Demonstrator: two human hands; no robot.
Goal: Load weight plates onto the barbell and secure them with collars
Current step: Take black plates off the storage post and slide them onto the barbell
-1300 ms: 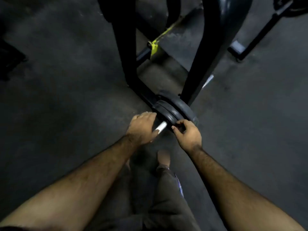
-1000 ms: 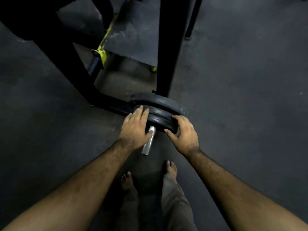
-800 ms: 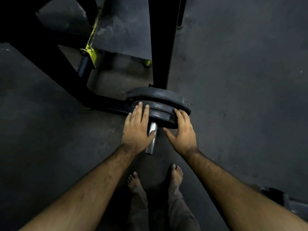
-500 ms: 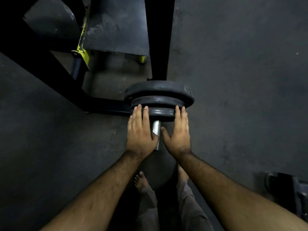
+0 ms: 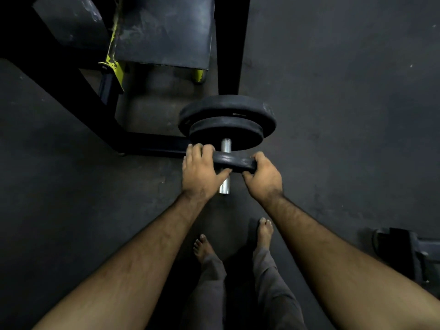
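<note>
The silver barbell sleeve (image 5: 225,145) points toward me at mid-frame. Two black weight plates sit on it: a large one (image 5: 227,108) farthest back and a medium one (image 5: 226,133) against it. A small black plate (image 5: 234,161) is on the sleeve a gap nearer to me, apart from the medium plate. My left hand (image 5: 201,172) grips its left edge and my right hand (image 5: 263,177) grips its right edge. The sleeve's tip (image 5: 224,188) sticks out between my hands. No collar shows.
A black rack frame (image 5: 112,136) with a vertical post (image 5: 229,44) stands behind the plates, with yellow fittings (image 5: 112,60) and a dark pad (image 5: 164,29). My bare feet (image 5: 264,231) stand on the dark rubber floor. A dark piece of equipment (image 5: 404,253) lies at the right.
Both hands lay flat against the small plate pressed to the others. Now they grip its edges, and it sits back along the sleeve toward me, with a gap to the medium plate.
</note>
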